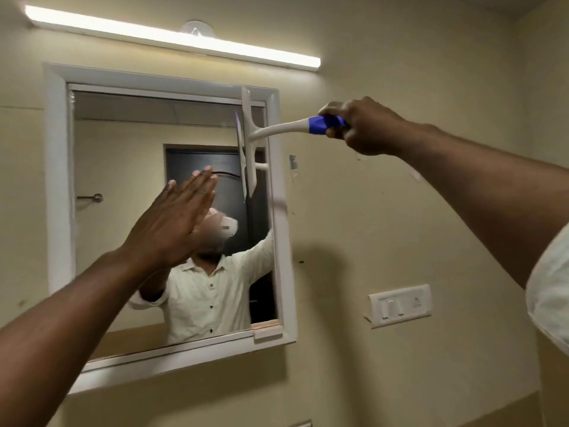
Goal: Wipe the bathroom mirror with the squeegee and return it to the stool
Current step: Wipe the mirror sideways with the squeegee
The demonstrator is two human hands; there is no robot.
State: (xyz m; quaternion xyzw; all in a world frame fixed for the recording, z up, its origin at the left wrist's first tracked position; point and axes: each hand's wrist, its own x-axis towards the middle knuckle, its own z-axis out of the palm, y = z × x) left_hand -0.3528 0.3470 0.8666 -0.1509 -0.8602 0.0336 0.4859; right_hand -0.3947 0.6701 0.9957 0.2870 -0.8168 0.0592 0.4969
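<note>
Head view: the cream wall point(431, 195) fills most of what you see, and on it hangs the mirror point(123, 167) in its white frame point(55, 180), with a lit tube light point(172, 37) running along above it. Your left hand point(175, 223) is raised in front of the glass with the palm towards it, fingers straight and pressed together, holding nothing; whether the fingertips touch the glass you cannot tell. Your right hand point(360, 127) reaches in from the right, its fingers wrapped tight around the blue grip of the squeegee point(277, 131). The white handle slants down and left from your fist to the blade, which stands nearly upright against the upper right part of the mirror, just beside the inner edge of the frame; its top end overlaps the frame's upper strip. The glass reflects a dark door, a towel hook and a person in a pale buttoned shirt. Low on the wall, right of the mirror, sits a white switch plate point(400, 305), well apart from the squeegee.
</note>
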